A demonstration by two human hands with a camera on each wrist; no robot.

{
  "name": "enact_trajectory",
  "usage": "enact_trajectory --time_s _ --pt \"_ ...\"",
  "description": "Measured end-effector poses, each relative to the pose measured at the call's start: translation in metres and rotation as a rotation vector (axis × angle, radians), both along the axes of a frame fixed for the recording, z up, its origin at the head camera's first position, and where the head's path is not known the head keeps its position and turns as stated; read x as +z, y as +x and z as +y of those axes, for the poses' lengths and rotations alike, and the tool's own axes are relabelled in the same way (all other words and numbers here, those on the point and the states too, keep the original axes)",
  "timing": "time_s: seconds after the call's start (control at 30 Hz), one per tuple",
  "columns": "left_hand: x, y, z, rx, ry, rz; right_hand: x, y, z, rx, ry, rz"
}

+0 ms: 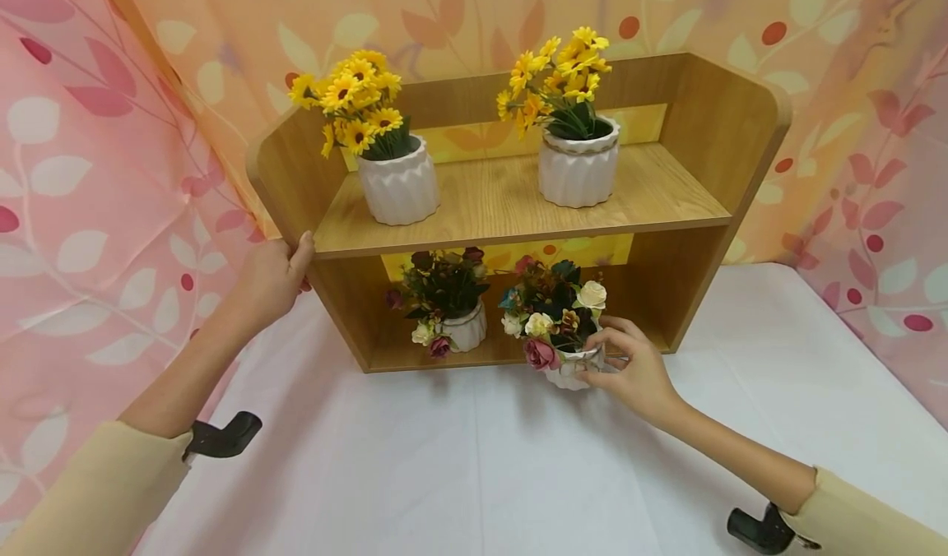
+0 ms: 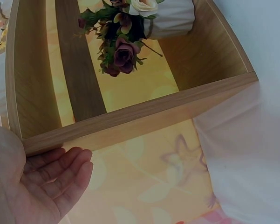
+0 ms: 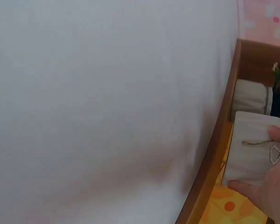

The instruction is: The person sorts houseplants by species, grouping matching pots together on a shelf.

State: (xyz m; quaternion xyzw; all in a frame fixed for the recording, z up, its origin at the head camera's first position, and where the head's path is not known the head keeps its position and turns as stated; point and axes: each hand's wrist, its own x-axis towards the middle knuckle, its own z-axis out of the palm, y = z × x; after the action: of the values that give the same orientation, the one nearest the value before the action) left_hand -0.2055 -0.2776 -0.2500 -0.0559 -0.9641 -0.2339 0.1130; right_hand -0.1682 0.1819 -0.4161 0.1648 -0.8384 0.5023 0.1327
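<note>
My right hand (image 1: 638, 372) grips a white ribbed flowerpot (image 3: 254, 147) with twine tied round it. Its bouquet of artificial roses (image 1: 551, 313) is cream, pink and dark. In the head view the pot overlaps the front edge of the lower shelf, tilted a little. My left hand (image 1: 270, 286) holds the left side panel of a two-tier wooden shelf (image 1: 474, 237), thumb at the front edge and fingers (image 2: 60, 170) along the panel's outer face. Beside the held pot, a second white pot (image 1: 467, 328) with dark red and cream flowers stands on the lower tier.
Two white pots hold yellow daisies on the upper tier, the left pot (image 1: 400, 182) and the right pot (image 1: 578, 165). A white cloth (image 1: 444, 457) covers the table under the shelf. Patterned curtains (image 1: 459, 13) hang behind and at both sides.
</note>
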Motion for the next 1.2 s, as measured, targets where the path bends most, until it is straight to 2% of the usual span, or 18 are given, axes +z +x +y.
enact_trajectory --time_s 0.17,0.4,0.6,0.9,1.2 --pt "0.0 -0.001 0.0 0.004 -0.006 0.004 -0.004 -0.017 0.001 -0.017 0.003 0.038" --pt "-0.001 -0.001 0.0 0.004 0.001 0.014 -0.007 -0.04 0.002 -0.083 0.071 0.105" --pt "-0.001 -0.001 0.0 0.008 -0.001 0.008 -0.01 -0.055 0.001 -0.096 0.045 0.085" --pt "-0.001 0.001 0.002 0.013 -0.006 0.016 -0.016 -0.066 0.001 -0.108 0.006 0.067" --pt "0.0 0.002 0.003 0.001 -0.002 0.018 -0.024 -0.067 0.006 -0.103 -0.004 0.075"
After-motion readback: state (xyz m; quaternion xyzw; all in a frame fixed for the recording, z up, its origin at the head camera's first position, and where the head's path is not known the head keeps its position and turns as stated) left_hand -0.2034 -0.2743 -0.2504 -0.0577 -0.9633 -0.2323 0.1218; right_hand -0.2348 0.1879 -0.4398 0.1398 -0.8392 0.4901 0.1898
